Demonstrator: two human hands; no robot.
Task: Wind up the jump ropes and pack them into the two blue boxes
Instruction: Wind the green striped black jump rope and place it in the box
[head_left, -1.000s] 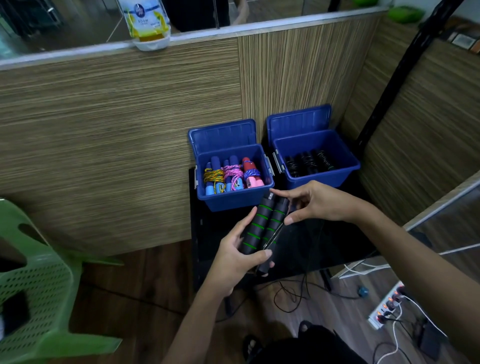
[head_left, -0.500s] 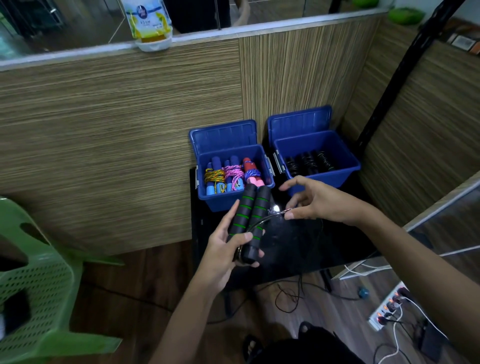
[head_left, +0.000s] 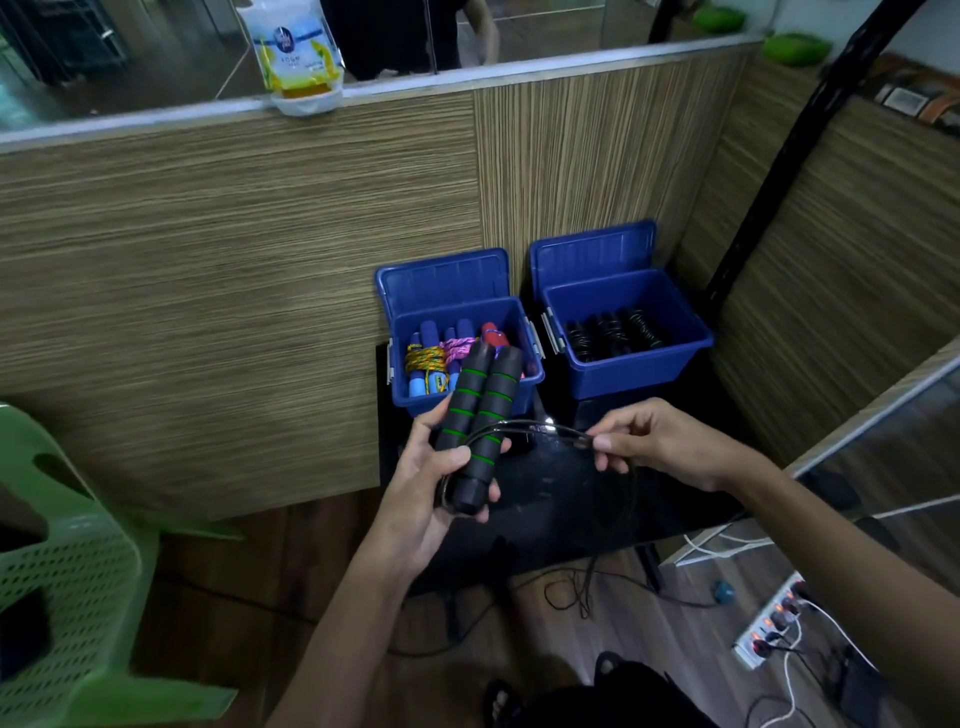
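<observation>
Handles (head_left: 477, 431) of a black jump rope, ringed in green, stand paired and near upright in the left hand (head_left: 423, 491), whose grip is clamped round their lower half, thumb across the front. Their long axis runs from the palm up and slightly right, the tops reaching in front of the left box (head_left: 514, 384). The cord (head_left: 524, 428) leaves the handles' lower end, loops across their front and runs right to the right hand (head_left: 657, 441), whose grip pinches it between thumb and fingertips; beyond the pinch the slack drops toward the floor in a loose tangle.

So the cord lies level, crosswise to the handles, with the right hand just to their right. Winding probably means carrying that hand round the pair, across the axis, while the left hand holds the pair steady.

Both boxes sit open on the dark worktop against the partition. Colourful wound ropes fill the left one; the right box (head_left: 631, 371) holds black ones, so this rope likely belongs there, nearer the right hand.
</observation>
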